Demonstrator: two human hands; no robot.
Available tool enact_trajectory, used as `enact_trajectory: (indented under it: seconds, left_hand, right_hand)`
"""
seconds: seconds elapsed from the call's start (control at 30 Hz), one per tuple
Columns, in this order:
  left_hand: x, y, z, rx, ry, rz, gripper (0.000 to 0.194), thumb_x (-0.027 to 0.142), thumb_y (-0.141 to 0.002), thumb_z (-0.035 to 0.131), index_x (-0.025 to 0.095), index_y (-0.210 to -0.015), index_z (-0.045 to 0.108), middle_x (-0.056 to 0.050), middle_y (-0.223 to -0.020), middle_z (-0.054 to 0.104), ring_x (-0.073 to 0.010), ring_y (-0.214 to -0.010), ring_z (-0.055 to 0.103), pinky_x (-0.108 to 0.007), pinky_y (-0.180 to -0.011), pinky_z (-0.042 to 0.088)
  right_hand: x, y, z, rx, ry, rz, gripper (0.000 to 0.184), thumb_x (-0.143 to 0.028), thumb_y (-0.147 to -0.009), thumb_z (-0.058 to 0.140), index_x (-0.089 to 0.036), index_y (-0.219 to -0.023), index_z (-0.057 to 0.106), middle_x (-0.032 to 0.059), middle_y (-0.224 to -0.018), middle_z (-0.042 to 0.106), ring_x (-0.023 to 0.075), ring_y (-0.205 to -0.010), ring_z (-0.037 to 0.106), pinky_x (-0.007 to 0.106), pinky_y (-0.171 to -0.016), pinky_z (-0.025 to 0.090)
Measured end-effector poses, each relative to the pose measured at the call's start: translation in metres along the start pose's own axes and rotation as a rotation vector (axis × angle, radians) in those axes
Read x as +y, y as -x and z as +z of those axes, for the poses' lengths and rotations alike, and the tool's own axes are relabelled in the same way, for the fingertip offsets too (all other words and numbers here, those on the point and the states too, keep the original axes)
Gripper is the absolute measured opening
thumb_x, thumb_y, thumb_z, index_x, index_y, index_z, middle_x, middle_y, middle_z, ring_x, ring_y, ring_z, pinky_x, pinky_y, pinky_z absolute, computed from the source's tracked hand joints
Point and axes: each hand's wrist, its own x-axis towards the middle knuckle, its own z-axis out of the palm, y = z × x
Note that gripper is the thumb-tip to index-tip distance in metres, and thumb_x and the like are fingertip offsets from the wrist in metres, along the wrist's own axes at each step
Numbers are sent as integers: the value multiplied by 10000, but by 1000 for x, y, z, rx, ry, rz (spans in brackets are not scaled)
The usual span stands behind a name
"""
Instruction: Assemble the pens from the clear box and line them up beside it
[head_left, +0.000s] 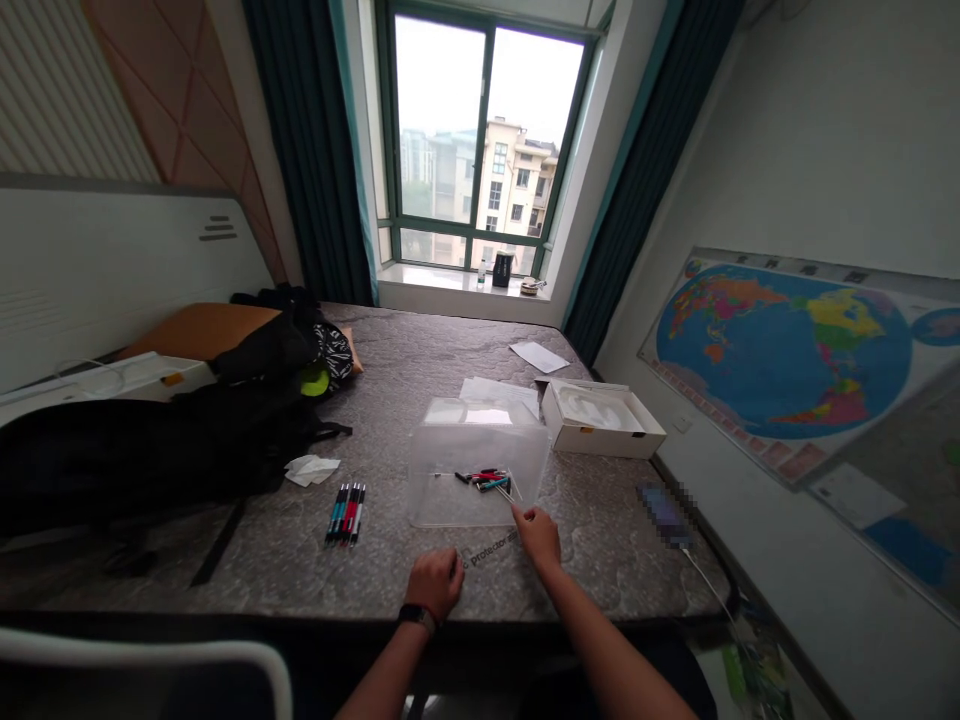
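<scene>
My right hand (538, 537) is closed in a pinch at the near right corner of a clear plastic box (435, 505). A thin pale stick (505, 493), perhaps a pen refill, runs from its fingertips toward the box. Inside the box lies a loose pile of pen parts (487, 478) in black, red and teal. My left hand (435, 582), with a dark band at the wrist, rests near the table's front edge with its fingers curled; anything in them is hidden. To the left, several pens (346, 515) with teal, red and white barrels lie side by side.
Behind the box are white paper sheets (495, 390) and an open white carton (600, 440). A phone (666, 515) with a cable lies at right. Crumpled tissue (311, 469) and a black bag (150, 450) are at left. Printed lettering (491, 550) shows between my hands.
</scene>
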Motion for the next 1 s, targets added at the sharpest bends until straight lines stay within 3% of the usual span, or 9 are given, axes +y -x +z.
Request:
enact_trajectory:
  seconds: [0.1, 0.17, 0.23, 0.33, 0.43, 0.6, 0.73, 1.0]
  left_hand:
    - [0, 1, -1, -1, 2, -6, 250, 286, -958, 402, 211, -812, 590, -40, -823, 669, -182, -822, 604, -295, -765, 352]
    - [0, 1, -2, -3, 11, -1, 255, 290, -959, 398, 209, -810, 589, -45, -822, 668, -185, -821, 604, -298, -767, 353]
    - [0, 1, -1, -3, 24, 7, 246, 296, -953, 404, 207, -812, 586, -51, -819, 665, -192, -819, 603, -301, -766, 356]
    - [-2, 1, 1, 10, 52, 19, 198, 290, -935, 422, 207, -862, 587, -58, -825, 659, -204, -820, 602, -309, -768, 369]
    - [-4, 2, 6, 24, 91, 48, 187, 254, -909, 434, 201, -1010, 581, -72, -894, 664, -219, -865, 607, -328, -809, 392]
    - [-11, 2, 13, 11, 174, 81, 445, 136, -807, 479, 173, -1250, 473, -105, -1095, 649, -235, -1027, 599, -360, -924, 416]
    - [-16, 3, 17, 36, 239, 111, 447, 105, -788, 475, 170, -1230, 467, -113, -1115, 647, -234, -1025, 608, -370, -934, 439]
    - [-17, 5, 18, 149, 216, 105, 310, 220, -853, 500, 204, -1161, 532, -95, -991, 671, -245, -934, 637, -375, -860, 465]
  right_hand:
    - [23, 25, 15, -87, 153, -68, 317, -404, -902, 497, -201, -719, 659, 112, -747, 697, 235, -709, 640, 281, -628, 356]
    - [41, 49, 27, -69, 226, -253, 247, -326, -918, 475, -210, -792, 653, 87, -811, 693, 210, -758, 638, 263, -657, 351]
    - [51, 67, 33, -38, 266, -311, 240, -301, -925, 466, -205, -785, 635, 75, -817, 680, 197, -783, 629, 255, -668, 342]
    - [46, 71, 34, -71, 231, -226, 272, -332, -928, 473, -201, -747, 629, 53, -759, 669, 175, -710, 608, 252, -635, 325]
    - [26, 61, 38, -218, 59, -225, 301, -375, -920, 495, -197, -743, 662, 40, -732, 679, 164, -691, 602, 247, -634, 339]
    - [-5, 61, 70, -430, -310, -274, 247, -402, -850, 594, -188, -886, 712, 31, -775, 708, 172, -716, 619, 244, -650, 407]
    - [-11, 68, 91, -438, -430, -241, 197, -378, -805, 638, -197, -765, 704, 24, -735, 704, 177, -705, 628, 248, -641, 432]
    - [-1, 57, 103, -588, -688, -29, 283, -440, -732, 677, -176, -720, 573, -41, -522, 587, 110, -393, 526, 202, -401, 360]
